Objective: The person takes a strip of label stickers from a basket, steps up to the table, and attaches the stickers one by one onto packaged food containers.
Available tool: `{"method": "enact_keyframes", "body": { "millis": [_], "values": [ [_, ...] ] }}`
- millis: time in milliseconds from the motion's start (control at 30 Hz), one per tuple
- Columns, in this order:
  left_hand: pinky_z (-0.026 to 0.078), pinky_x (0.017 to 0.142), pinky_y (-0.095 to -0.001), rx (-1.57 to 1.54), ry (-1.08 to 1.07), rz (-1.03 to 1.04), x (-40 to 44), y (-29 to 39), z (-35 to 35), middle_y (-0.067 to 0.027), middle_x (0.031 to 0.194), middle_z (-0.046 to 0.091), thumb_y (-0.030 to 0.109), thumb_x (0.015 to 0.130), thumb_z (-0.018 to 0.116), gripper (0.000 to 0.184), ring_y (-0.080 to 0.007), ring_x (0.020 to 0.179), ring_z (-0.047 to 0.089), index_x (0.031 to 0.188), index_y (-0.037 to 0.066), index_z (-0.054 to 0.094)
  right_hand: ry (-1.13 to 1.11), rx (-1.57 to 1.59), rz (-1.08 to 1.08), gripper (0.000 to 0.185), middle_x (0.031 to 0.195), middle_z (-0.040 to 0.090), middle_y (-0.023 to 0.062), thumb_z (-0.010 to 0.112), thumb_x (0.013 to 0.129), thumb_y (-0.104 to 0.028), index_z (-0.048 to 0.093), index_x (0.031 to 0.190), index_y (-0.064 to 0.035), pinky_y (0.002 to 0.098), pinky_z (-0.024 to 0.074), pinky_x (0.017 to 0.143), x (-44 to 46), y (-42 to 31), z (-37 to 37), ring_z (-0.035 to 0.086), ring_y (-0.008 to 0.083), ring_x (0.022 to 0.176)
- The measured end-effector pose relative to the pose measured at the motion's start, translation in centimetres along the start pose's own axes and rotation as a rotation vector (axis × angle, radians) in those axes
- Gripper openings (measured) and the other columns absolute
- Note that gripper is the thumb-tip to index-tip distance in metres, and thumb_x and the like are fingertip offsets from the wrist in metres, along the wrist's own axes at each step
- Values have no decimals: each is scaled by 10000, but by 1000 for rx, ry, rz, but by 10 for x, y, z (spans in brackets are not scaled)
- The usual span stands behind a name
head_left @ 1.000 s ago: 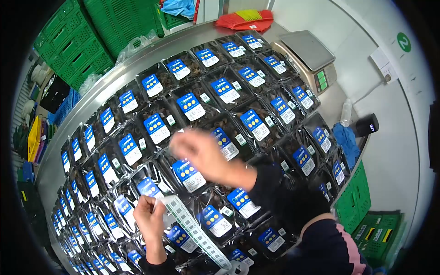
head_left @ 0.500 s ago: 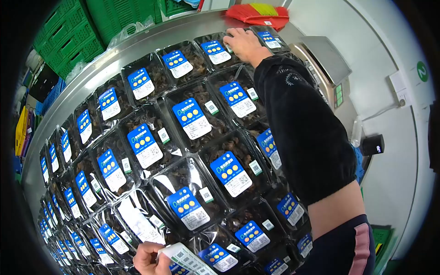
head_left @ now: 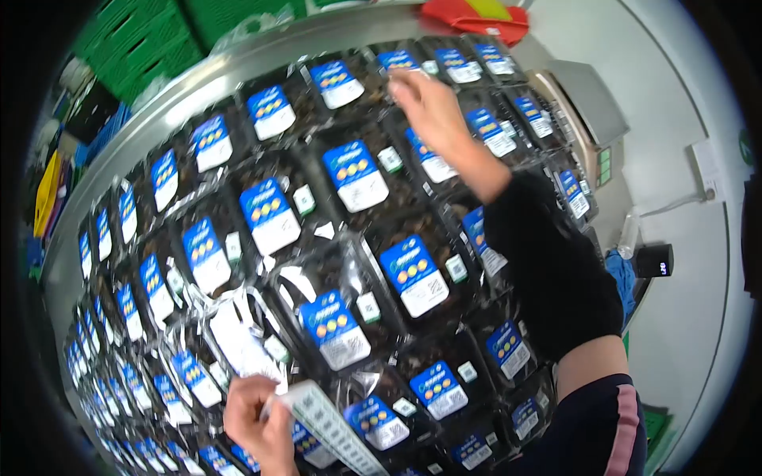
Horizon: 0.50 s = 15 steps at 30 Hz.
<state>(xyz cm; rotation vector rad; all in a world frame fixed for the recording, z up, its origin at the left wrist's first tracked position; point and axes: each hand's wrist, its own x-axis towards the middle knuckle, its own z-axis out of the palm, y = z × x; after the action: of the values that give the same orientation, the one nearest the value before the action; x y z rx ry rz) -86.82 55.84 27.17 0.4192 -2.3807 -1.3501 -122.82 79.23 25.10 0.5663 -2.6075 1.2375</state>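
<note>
My left hand (head_left: 258, 420), low in the head view, pinches a white strip of printed labels (head_left: 337, 432) with rows of small codes. The strip's lower end runs out of the frame. Up at the back rows, my right hand (head_left: 429, 111) hovers over film-wrapped black trays; motion smears its fingers, so their grip is unclear. Just beyond it lies a tray with a blue-and-white label (head_left: 397, 61) and a small white sticker (head_left: 429, 67). Dark, crinkled food fills the trays. Similar small stickers sit on many others, such as the tray (head_left: 413, 274) in the middle.
Rows of packed trays cover the metal table (head_left: 171, 111). Green crates (head_left: 135, 47) stand behind it. A red-and-yellow brush (head_left: 476, 17) lies at the far edge. On the right are a scale-like device (head_left: 587, 99) and a small black display (head_left: 655, 260) by the wall.
My right hand has drawn back from the far row, uncovering a small sticker and another labelled tray. The view has shifted, moving the trays up and right. My left hand still holds the label strip.
</note>
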Motion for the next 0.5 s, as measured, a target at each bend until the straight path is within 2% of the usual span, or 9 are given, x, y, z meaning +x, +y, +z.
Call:
{"method": "enact_keyframes", "body": {
  "millis": [33,67,100,133,167,267,400,467,500],
  "values": [
    [408,554,-206,-43,19,-114,1,8,2,-60,755,601,-77,720,660,120,-79,639,543,795,-20,585,-95,215,-82,352,952,683,121,596,927,-250,589,1178,-3,312,509,768,-42,-36,14,654,176,881],
    [414,564,-216,-80,39,-235,0,17,3,-67,769,602,-90,705,651,131,-90,658,547,810,-28,603,-438,488,71,348,936,673,97,624,921,-227,587,1194,-14,295,508,756,-86,-67,24,642,138,861],
    [416,569,-217,-78,56,-239,-4,14,3,-59,773,601,-98,705,653,145,-91,662,548,825,-26,616,-650,827,375,341,927,667,84,644,915,-198,586,1191,-6,274,507,757,-133,-111,26,643,123,843],
    [419,573,-218,-91,74,-227,-6,10,7,-50,776,600,-107,704,655,162,-92,666,550,840,-25,629,-742,631,98,366,931,664,83,657,908,-186,572,1205,10,262,513,754,-167,-130,27,644,134,846],
    [417,570,-213,-96,67,-195,-7,12,6,-44,782,599,-109,706,668,157,-88,660,546,831,-23,631,-892,746,190,380,924,663,82,668,898,-182,573,1202,25,261,521,746,-189,-148,26,647,134,835],
    [391,547,-189,-188,80,-177,-13,10,1,-15,754,594,-69,745,725,130,-50,631,518,791,-9,619,-869,938,517,333,951,675,95,702,863,-142,620,1141,23,261,525,730,-228,-170,32,647,133,808],
    [355,513,-174,-313,79,-331,-18,16,1,32,663,561,-50,767,730,176,-18,577,474,747,15,567,-685,846,480,252,909,671,103,702,853,-109,646,1072,2,270,516,673,-235,-174,34,647,154,765],
    [328,498,-164,-225,45,-390,-19,12,-1,47,633,540,-29,770,737,208,-1,569,455,731,23,540,-426,759,122,182,909,666,96,702,832,-64,660,1002,-17,292,518,713,-232,-166,35,653,189,815],
    [327,499,-164,-226,31,-415,-20,11,-1,47,637,541,-27,769,735,205,0,569,454,732,24,539,-380,658,-17,173,931,664,100,696,796,-19,647,961,-36,333,516,764,-211,-153,31,658,245,865]
  ]
}}
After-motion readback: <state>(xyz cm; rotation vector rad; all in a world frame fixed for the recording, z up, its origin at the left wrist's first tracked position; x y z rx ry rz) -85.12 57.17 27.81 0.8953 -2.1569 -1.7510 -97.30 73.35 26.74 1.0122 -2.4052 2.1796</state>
